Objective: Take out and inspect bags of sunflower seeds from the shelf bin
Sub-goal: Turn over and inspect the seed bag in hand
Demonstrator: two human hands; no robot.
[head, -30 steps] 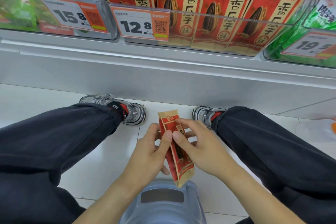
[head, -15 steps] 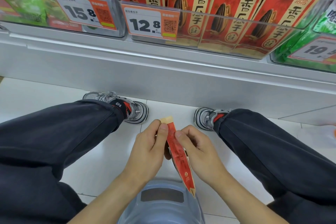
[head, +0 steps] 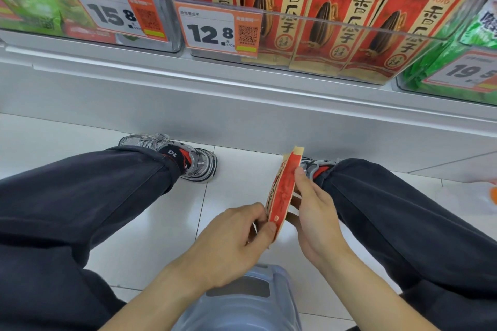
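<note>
A red and tan bag of sunflower seeds [head: 283, 191] stands edge-on between my knees, low in the view. My left hand [head: 236, 242] pinches its near bottom corner with thumb and fingers. My right hand [head: 316, 212] holds the bag's right side, thumb on the upper edge and fingers behind it. Several more red bags of the same kind [head: 336, 16] stand upright in a clear shelf bin [head: 349, 27] above, behind a 12.8 price tag [head: 217, 29].
Neighbouring bins hold green and white bags [head: 35, 5] at left and green bags [head: 462, 62] at right. The grey shelf base [head: 242, 105] runs across the middle. My legs and shoes [head: 188, 158] flank the white tiled floor. A grey plastic stool [head: 239, 301] sits beneath me.
The bag has turned and shifted right, its top now pointing away toward the shelf. My left hand slid down to its bottom corner; my right hand moved right with it.
</note>
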